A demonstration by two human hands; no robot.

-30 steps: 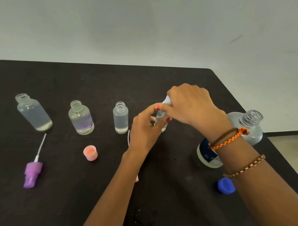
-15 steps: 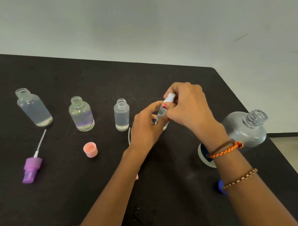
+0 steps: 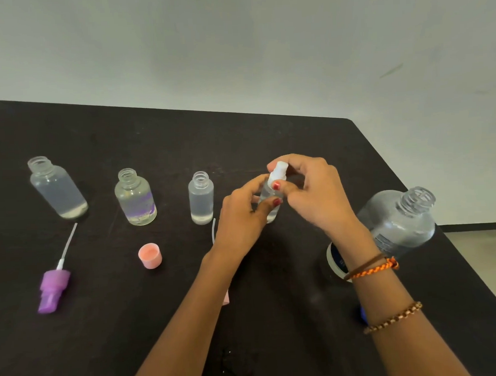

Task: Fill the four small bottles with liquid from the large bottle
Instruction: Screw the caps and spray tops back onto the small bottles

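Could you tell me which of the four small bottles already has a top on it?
The rightmost bottle, gripped by the left hand; the right hand pinches its white spray top. The other three stand open-necked.

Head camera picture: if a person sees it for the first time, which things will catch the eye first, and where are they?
First, the two hands at the centre: the left hand holds a small bottle while the right hand grips its white spray top. Left of them, three open small bottles stand in a row on the black table, with a purple spray top lying in front. The large bottle stands uncapped at the right.
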